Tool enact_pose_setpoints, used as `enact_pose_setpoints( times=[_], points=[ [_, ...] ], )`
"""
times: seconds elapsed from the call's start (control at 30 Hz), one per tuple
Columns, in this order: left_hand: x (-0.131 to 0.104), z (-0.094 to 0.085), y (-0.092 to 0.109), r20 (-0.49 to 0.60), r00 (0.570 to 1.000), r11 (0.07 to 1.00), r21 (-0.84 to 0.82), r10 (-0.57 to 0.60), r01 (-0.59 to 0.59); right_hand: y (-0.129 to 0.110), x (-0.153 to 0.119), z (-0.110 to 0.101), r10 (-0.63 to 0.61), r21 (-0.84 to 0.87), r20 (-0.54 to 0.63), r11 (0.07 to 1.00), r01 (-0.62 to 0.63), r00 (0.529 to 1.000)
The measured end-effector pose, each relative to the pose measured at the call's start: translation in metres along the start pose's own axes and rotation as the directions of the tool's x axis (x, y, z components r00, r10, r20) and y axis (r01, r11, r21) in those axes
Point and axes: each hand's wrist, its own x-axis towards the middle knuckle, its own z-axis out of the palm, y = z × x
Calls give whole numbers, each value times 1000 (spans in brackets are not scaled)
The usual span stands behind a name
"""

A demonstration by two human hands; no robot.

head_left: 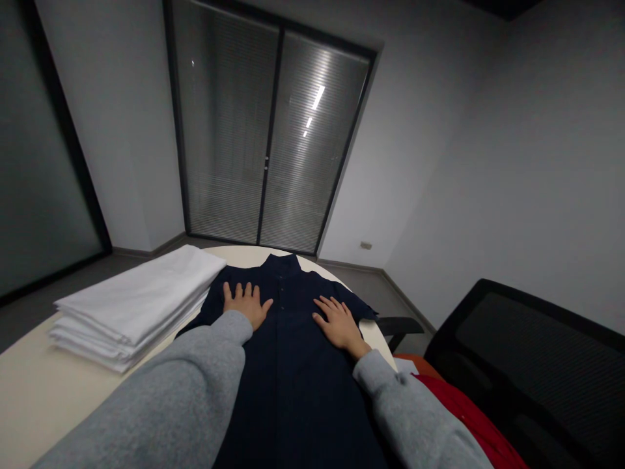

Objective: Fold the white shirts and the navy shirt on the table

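Note:
A dark navy shirt [293, 378] with a stand-up collar and a buttoned front lies spread on the table, its collar at the far end. On the shirt's left chest area, as I see it, my left hand [245, 303] rests palm down, fingers spread. My right hand [339, 324] lies flat on the opposite side, below the right shoulder, with its fingers stretched out. Neither hand grips anything. The shirt's right sleeve reaches over the table edge; part of the left sleeve is hidden behind my left arm. The lower shirt runs out of view between my forearms.
A stack of folded white cloth [141, 299] stands to the left on the pale rounded table [29, 371], touching the shirt's left sleeve. At the right is a black mesh office chair [532, 365], with red fabric [463, 407] beside my right sleeve. Glass doors with blinds [268, 130] are beyond.

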Motion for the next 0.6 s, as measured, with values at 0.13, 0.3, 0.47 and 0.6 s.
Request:
enact_pose_setpoints(
  times=[0.13, 0.3, 0.47, 0.6],
  points=[
    [0, -1, -1, 13, 1000, 1000, 20, -7, 6, 1, 0, 1, -3, 5, -8, 1000, 3, 1000],
    [0, 0, 2, -80, 986, 989, -36, 143, -147, 2, 1, 2, -5, 7, -21, 1000, 5, 1000],
    [-2, 0, 11, -149, 883, 873, -149, 445, -465, 2, 1, 1, -4, 12, -41, 1000, 5, 999],
    [-2, -1, 13, -82, 870, 837, -242, 487, -491, 2, 1, -1, -9, 22, -53, 1000, 10, 999]
  ],
)
